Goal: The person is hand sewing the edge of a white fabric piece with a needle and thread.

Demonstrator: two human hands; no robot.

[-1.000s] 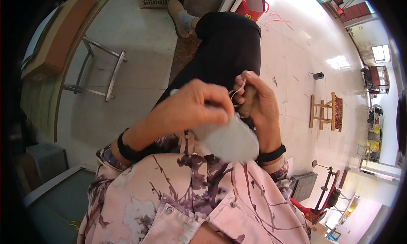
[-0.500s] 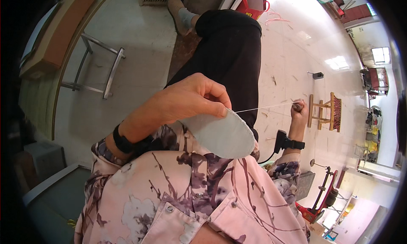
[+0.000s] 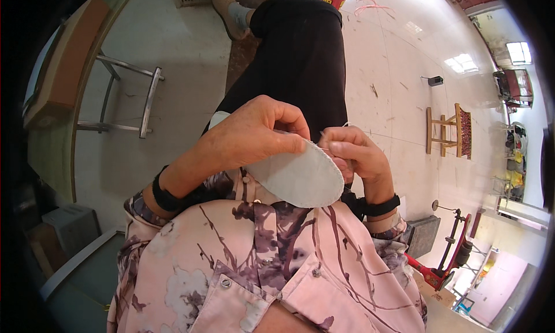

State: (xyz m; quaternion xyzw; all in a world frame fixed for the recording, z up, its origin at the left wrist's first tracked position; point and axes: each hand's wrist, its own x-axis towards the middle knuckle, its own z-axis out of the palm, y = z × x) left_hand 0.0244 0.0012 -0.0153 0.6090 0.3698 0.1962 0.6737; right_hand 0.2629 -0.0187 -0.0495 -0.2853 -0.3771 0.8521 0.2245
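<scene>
A pale grey, oval piece of stiff fabric shaped like a shoe insole (image 3: 300,179) is held up in front of the person's chest, above the lap. Its upper face is flat and plain, with a faint line of stitching running just inside the rounded edge. The far left end of the piece sticks out as a small pale corner behind the left hand (image 3: 254,136).

The left hand is closed over the oval piece from above, thumb and curled fingers pinching its far edge. The right hand (image 3: 352,156) sits at the right edge of the piece, touching it, with fingertips pressed narrowly together as if pinching something very thin. A fine light thread (image 3: 345,124) shows just above that hand; whether a needle is between the fingers cannot be made out, as they cover the spot.

Both wrists wear black bands. The underside of the oval piece is hidden, and much of its far half is covered by the left hand. The pink floral buttoned shirt (image 3: 277,263) fills the near part of the view and hides the lap's near side. Far to the right, on the pale floor, stands a small wooden stool (image 3: 448,130); a metal-framed bench (image 3: 124,98) stands on the left.
</scene>
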